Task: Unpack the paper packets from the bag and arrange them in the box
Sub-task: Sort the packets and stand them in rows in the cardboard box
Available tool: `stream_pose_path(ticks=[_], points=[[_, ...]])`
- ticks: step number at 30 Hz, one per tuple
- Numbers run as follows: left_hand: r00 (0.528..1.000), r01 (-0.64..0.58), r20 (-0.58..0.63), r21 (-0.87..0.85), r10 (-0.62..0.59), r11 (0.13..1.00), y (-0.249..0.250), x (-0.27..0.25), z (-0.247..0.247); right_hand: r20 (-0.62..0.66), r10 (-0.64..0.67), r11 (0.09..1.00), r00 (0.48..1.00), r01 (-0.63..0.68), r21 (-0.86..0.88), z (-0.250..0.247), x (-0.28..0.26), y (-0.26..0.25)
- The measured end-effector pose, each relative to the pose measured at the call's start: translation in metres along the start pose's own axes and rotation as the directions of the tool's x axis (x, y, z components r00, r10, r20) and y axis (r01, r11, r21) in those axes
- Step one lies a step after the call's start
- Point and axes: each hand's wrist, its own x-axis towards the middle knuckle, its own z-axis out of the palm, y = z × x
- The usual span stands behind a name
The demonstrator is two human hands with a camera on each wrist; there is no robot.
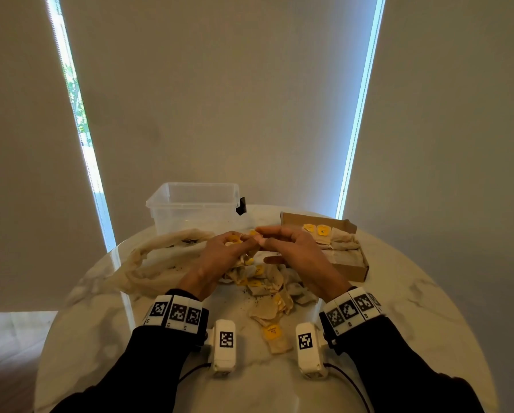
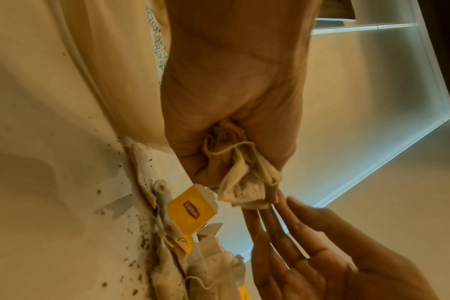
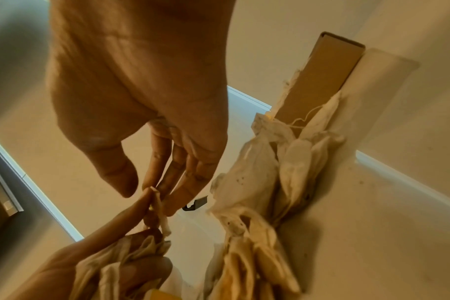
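Observation:
Paper packets are tea bags with yellow tags. A loose pile of packets (image 1: 267, 290) lies mid-table between my forearms. My left hand (image 1: 243, 241) grips a bunch of packets (image 2: 242, 188) in its fist above the pile, one yellow tag (image 2: 190, 209) dangling below. My right hand (image 1: 267, 239) meets it fingertip to fingertip. Its fingers (image 3: 164, 172) are nearly straight and touch a packet edge (image 3: 157, 196) held up by the left fingers; the thumb stays apart. The cardboard box (image 1: 351, 272) sits right of the hands with several packets (image 1: 339, 242) inside. The limp beige bag (image 1: 160, 257) lies left.
A clear plastic tub (image 1: 196, 210) with a black latch stands at the back behind the bag. Dark tea crumbs (image 2: 141, 243) are scattered on the round marble table (image 1: 413, 308). The table edge curves close on both sides.

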Motion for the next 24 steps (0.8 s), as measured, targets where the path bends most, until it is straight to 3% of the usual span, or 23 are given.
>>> stream_pose_path(ticks=[3,7,10,15,24], points=[[0.999,-0.023,-0.030,-0.007,0.023,1.000,-0.0001,0.0000,-0.0006,-0.034,-0.039,0.997,0.999,0.037,-0.066,0.0000,-0.0011,0.0019],[0.997,-0.068,0.031,0.006,0.068,0.998,0.0032,-0.0048,0.0014,-0.109,-0.096,0.995,0.989,0.094,-0.024,-0.0016,-0.0006,0.0035],[0.995,-0.092,0.031,0.042,0.090,0.995,0.0049,-0.0063,0.0001,-0.086,-0.077,0.997,0.993,0.078,0.012,-0.0022,-0.0016,0.0035],[0.999,-0.047,0.011,0.054,0.046,0.997,0.0054,-0.0049,-0.0032,-0.050,-0.008,0.992,0.999,0.014,0.122,-0.0012,-0.0033,-0.0004],[0.994,0.011,0.103,0.136,-0.025,0.991,0.0075,-0.0083,0.0004,-0.166,-0.008,0.996,0.986,0.022,0.083,-0.0083,-0.0021,0.0039]])
